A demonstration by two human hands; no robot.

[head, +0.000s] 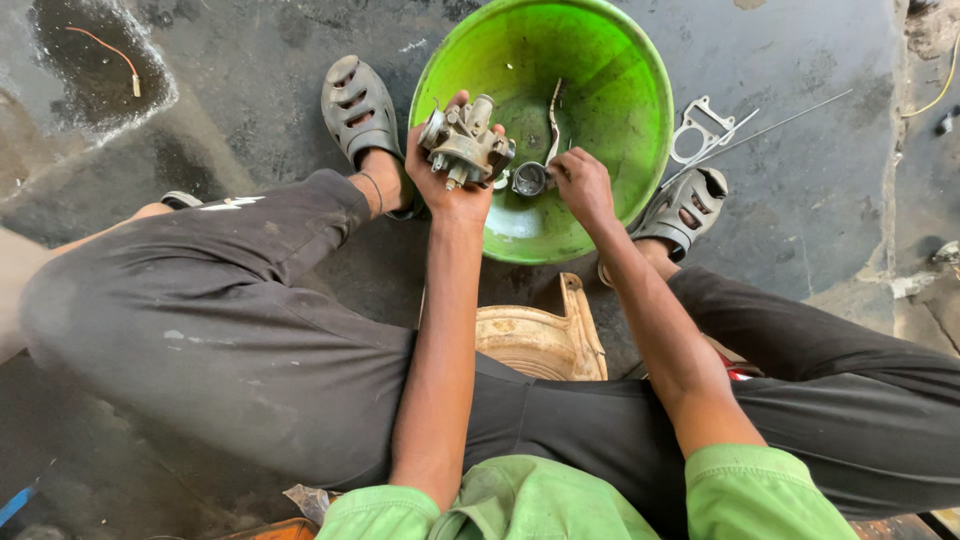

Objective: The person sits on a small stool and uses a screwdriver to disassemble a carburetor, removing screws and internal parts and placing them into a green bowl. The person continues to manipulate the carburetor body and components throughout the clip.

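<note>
A seated person's left hand [447, 180] grips a metal carburetor [465, 145] over a green basin [620, 70] on the floor. The right hand [583, 185] pinches a small round cup [529, 179]. The carburetor looks heavy, rigid, likely oily; its body seems safest to grasp.

Green basin [640, 90] on concrete floor [820, 200]

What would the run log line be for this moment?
left hand: holds metal engine part | right hand: holds small metal cup | both over green basin
</note>
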